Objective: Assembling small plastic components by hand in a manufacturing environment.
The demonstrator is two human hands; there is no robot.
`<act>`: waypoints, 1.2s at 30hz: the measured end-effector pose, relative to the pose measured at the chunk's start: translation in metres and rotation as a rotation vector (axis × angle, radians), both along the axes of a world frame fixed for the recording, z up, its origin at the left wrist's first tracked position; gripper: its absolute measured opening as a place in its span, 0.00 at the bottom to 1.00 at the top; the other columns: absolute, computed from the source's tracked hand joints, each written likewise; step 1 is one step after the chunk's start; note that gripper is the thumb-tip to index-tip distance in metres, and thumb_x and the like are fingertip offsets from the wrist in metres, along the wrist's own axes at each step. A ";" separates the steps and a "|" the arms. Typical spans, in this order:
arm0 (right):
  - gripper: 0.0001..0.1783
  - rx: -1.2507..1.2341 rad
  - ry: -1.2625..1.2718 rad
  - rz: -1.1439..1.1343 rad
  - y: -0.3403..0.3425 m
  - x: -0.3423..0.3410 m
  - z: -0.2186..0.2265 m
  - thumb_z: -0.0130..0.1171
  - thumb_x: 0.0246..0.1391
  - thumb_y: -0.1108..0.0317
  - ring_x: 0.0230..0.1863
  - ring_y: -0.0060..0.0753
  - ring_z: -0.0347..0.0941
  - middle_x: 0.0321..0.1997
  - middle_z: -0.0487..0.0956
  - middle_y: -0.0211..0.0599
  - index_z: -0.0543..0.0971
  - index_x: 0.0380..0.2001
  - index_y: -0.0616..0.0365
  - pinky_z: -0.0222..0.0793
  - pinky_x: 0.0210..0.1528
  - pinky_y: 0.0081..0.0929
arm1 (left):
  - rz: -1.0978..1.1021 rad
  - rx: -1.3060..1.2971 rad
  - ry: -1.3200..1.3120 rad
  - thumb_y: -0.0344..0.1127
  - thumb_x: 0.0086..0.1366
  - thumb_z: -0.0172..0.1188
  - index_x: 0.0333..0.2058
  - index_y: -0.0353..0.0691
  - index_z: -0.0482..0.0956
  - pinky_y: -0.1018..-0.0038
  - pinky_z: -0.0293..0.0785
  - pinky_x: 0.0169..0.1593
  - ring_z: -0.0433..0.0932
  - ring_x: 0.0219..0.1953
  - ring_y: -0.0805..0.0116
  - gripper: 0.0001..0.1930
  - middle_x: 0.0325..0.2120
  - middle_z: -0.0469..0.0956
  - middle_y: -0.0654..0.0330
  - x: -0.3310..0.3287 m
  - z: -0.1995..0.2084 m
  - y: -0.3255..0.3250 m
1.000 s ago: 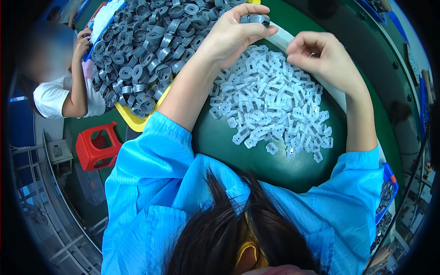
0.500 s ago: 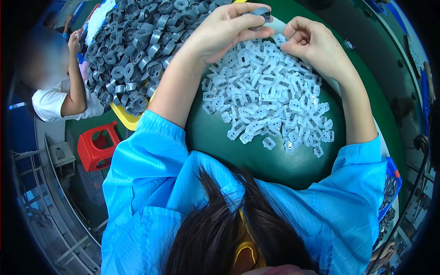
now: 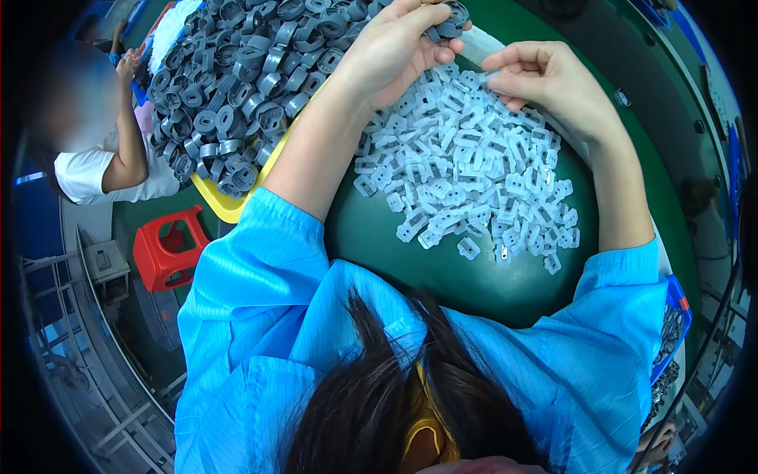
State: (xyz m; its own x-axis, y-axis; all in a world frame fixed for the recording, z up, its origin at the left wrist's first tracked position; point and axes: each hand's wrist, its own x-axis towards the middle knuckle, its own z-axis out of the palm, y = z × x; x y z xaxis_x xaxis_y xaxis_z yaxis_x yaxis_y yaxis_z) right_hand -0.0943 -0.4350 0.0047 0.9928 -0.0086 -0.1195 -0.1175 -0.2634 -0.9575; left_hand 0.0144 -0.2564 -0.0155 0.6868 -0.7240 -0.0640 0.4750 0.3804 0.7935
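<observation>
A dark grey plastic ring-shaped part (image 3: 452, 19) is held at the top of the head view by my left hand (image 3: 395, 54), its thumb and fingers closed on the part. My right hand (image 3: 557, 88) is level with the far end of the pale pile, thumb and forefinger pinched together. A small translucent white plastic piece (image 3: 484, 78) shows at those fingertips, mostly covered by them. Below both hands a heap of similar translucent pieces (image 3: 466, 162) lies on the green table (image 3: 371, 253). The hands are apart from each other.
To the left, a yellow tray (image 3: 229, 207) is heaped with grey ring parts (image 3: 237, 87). A red stool (image 3: 167, 249) stands on the floor beyond. Another person in a white sleeve (image 3: 85, 175) works at the far left. A blue bin (image 3: 675, 316) sits near my right elbow.
My right hand has turned, its fingers now pointing more to the left, and sits slightly lower. My left hand has tilted a little, still holding the grey ring part.
</observation>
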 end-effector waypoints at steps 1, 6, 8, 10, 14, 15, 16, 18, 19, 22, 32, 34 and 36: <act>0.13 -0.002 0.001 -0.003 -0.005 0.001 -0.001 0.63 0.51 0.69 0.24 0.16 0.73 0.26 0.79 0.31 0.80 0.36 0.68 0.69 0.28 0.13 | -0.003 -0.002 0.001 0.28 0.64 0.56 0.50 0.37 0.69 0.82 0.70 0.31 0.75 0.29 0.73 0.16 0.30 0.74 0.62 0.002 -0.001 0.000; 0.16 0.004 -0.096 -0.099 -0.030 0.010 -0.008 0.66 0.50 0.64 0.27 0.15 0.70 0.28 0.79 0.29 0.82 0.39 0.64 0.64 0.29 0.14 | 0.056 0.223 -0.365 0.28 0.61 0.61 0.46 0.34 0.69 0.85 0.69 0.28 0.74 0.28 0.78 0.16 0.31 0.76 0.60 0.011 -0.015 0.006; 0.12 -0.056 -0.176 -0.204 -0.025 0.010 -0.011 0.67 0.50 0.63 0.27 0.13 0.66 0.27 0.79 0.25 0.84 0.34 0.59 0.58 0.28 0.14 | 0.163 0.410 -0.548 0.30 0.54 0.68 0.45 0.33 0.70 0.86 0.64 0.23 0.72 0.23 0.83 0.21 0.28 0.78 0.59 0.000 -0.012 0.000; 0.12 -0.029 -0.223 -0.192 -0.012 0.009 -0.002 0.67 0.49 0.63 0.27 0.13 0.66 0.26 0.79 0.25 0.84 0.33 0.59 0.58 0.28 0.14 | 0.199 0.457 -0.704 0.28 0.55 0.67 0.45 0.33 0.70 0.86 0.66 0.24 0.73 0.24 0.82 0.20 0.29 0.78 0.59 -0.009 -0.006 -0.001; 0.09 -0.197 -0.379 -0.201 0.001 0.006 -0.003 0.65 0.52 0.65 0.28 0.11 0.67 0.26 0.77 0.22 0.83 0.33 0.59 0.61 0.31 0.13 | 0.183 0.288 -0.724 0.21 0.57 0.62 0.45 0.33 0.69 0.85 0.70 0.33 0.73 0.32 0.80 0.17 0.33 0.74 0.62 -0.021 -0.002 -0.012; 0.10 -0.272 -0.454 -0.238 0.003 0.006 -0.005 0.65 0.52 0.65 0.29 0.12 0.69 0.27 0.78 0.23 0.83 0.33 0.60 0.63 0.33 0.13 | 0.137 0.256 -0.704 0.20 0.57 0.62 0.44 0.32 0.69 0.83 0.71 0.35 0.73 0.34 0.80 0.17 0.34 0.75 0.62 -0.023 0.000 -0.014; 0.10 -0.267 -0.450 -0.243 0.007 0.007 -0.003 0.65 0.52 0.65 0.29 0.12 0.69 0.27 0.78 0.23 0.83 0.33 0.60 0.63 0.33 0.13 | 0.120 0.347 -0.736 0.20 0.56 0.62 0.47 0.31 0.70 0.82 0.72 0.38 0.74 0.37 0.79 0.19 0.36 0.75 0.61 -0.028 0.008 -0.011; 0.06 -0.376 -0.269 -0.308 0.015 0.007 0.011 0.62 0.54 0.73 0.27 0.18 0.73 0.29 0.80 0.32 0.79 0.34 0.65 0.70 0.31 0.15 | 0.099 0.027 -0.867 0.19 0.57 0.62 0.49 0.31 0.69 0.82 0.72 0.40 0.74 0.38 0.78 0.21 0.37 0.75 0.60 -0.007 -0.023 -0.014; 0.06 -0.377 -0.271 -0.316 0.012 0.007 0.008 0.62 0.54 0.73 0.27 0.18 0.73 0.29 0.80 0.32 0.79 0.34 0.65 0.70 0.31 0.15 | 0.068 -0.305 -0.981 0.19 0.57 0.61 0.51 0.31 0.69 0.81 0.73 0.42 0.74 0.40 0.77 0.22 0.37 0.75 0.59 0.001 -0.032 -0.018; 0.09 -0.253 -0.480 -0.366 0.006 0.007 -0.008 0.65 0.52 0.67 0.29 0.13 0.70 0.28 0.80 0.25 0.83 0.32 0.63 0.66 0.34 0.13 | 0.111 0.222 -0.699 0.21 0.57 0.62 0.50 0.31 0.69 0.83 0.73 0.37 0.75 0.35 0.78 0.21 0.36 0.76 0.59 -0.024 -0.004 -0.014; 0.09 0.311 -0.299 -0.325 0.023 0.003 -0.009 0.66 0.50 0.66 0.24 0.09 0.66 0.26 0.80 0.27 0.83 0.31 0.62 0.58 0.25 0.13 | 0.412 0.281 -0.915 0.27 0.52 0.67 0.41 0.35 0.77 0.85 0.67 0.25 0.69 0.21 0.85 0.16 0.25 0.77 0.65 -0.029 -0.012 -0.020; 0.08 0.226 -0.402 -0.368 0.023 0.004 -0.010 0.65 0.50 0.67 0.23 0.08 0.64 0.26 0.79 0.27 0.83 0.30 0.61 0.56 0.24 0.13 | 0.431 0.321 -1.014 0.29 0.50 0.68 0.39 0.36 0.78 0.83 0.67 0.26 0.69 0.22 0.82 0.16 0.24 0.77 0.65 -0.028 -0.008 -0.019; 0.07 0.111 -0.430 -0.396 0.020 0.006 -0.010 0.65 0.50 0.68 0.22 0.08 0.63 0.26 0.79 0.27 0.83 0.31 0.61 0.55 0.24 0.13 | 0.422 0.292 -0.996 0.29 0.50 0.68 0.39 0.36 0.79 0.82 0.68 0.26 0.69 0.22 0.82 0.16 0.24 0.77 0.65 -0.024 -0.012 -0.019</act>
